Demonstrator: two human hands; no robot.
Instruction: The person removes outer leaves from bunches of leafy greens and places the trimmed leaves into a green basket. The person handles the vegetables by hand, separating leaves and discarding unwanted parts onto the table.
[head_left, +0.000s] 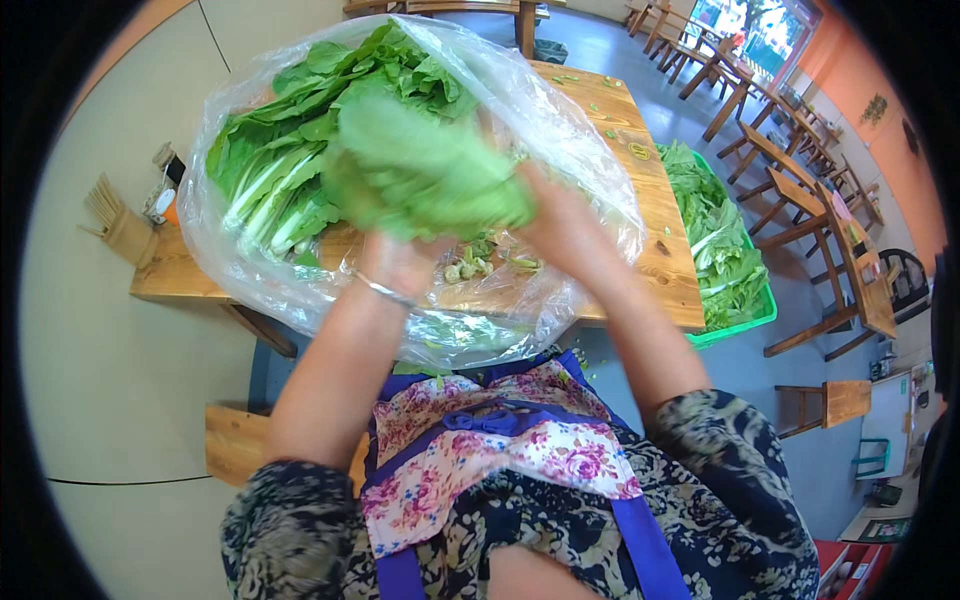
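A bunch of leafy greens (427, 172), blurred by motion, is held above the table. My right hand (551, 210) grips its right end. My left hand (401, 262), with a bangle at the wrist, is against the bunch's lower edge; the leaves hide most of its fingers. Behind it, a pile of leafy greens with white stalks (262, 187) lies on a large clear plastic bag (570, 142), which is spread over the wooden table (660, 247). Small trimmed stem pieces (469, 266) lie on the plastic below my hands.
A green plastic crate (769, 304) full of leafy greens stands right of the table. To the left are a chopstick holder (131, 232) and condiment containers (165, 184) near the wall. Leaf scraps dot the tabletop's far edge. A wooden stool (844, 403) is farther right.
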